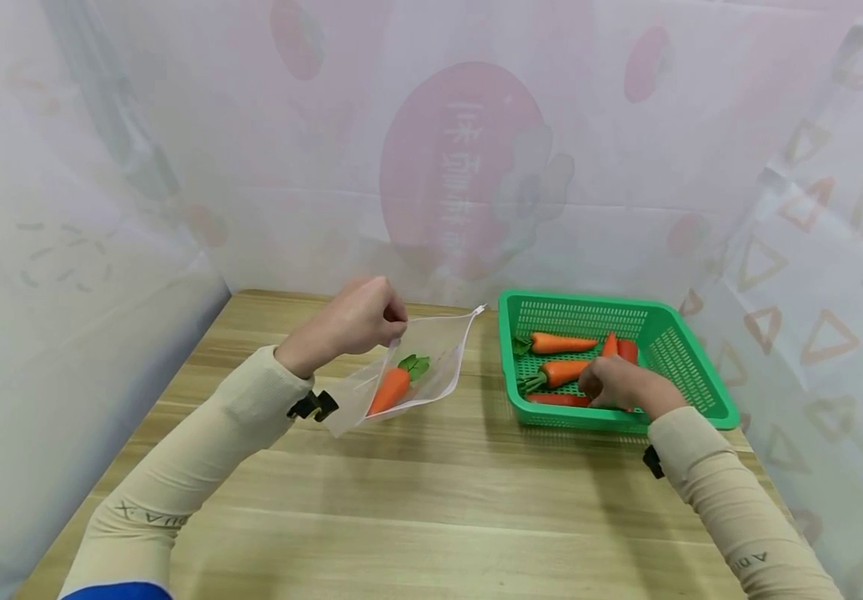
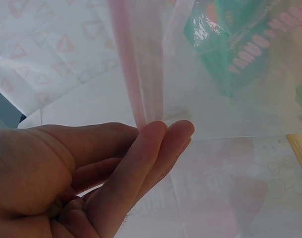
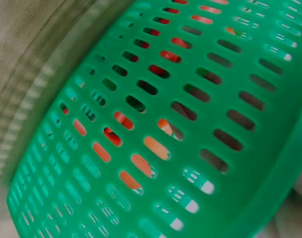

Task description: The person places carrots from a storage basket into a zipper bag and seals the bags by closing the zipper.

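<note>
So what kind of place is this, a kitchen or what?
Probably not a kitchen. It looks like a screened-off work table: a bare wooden table, thin printed sheets hung on three sides, and toy-like carrots in a green basket and a clear bag.

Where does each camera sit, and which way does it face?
Head: above the table, facing forward and down; both sleeves, left hand pinching the clear bag, right hand in the green basket.
Left wrist: below the hand, looking up along its fingers at the bag.
Right wrist: against the basket's slotted wall, no body part identifiable.
All three show the basket.
</note>
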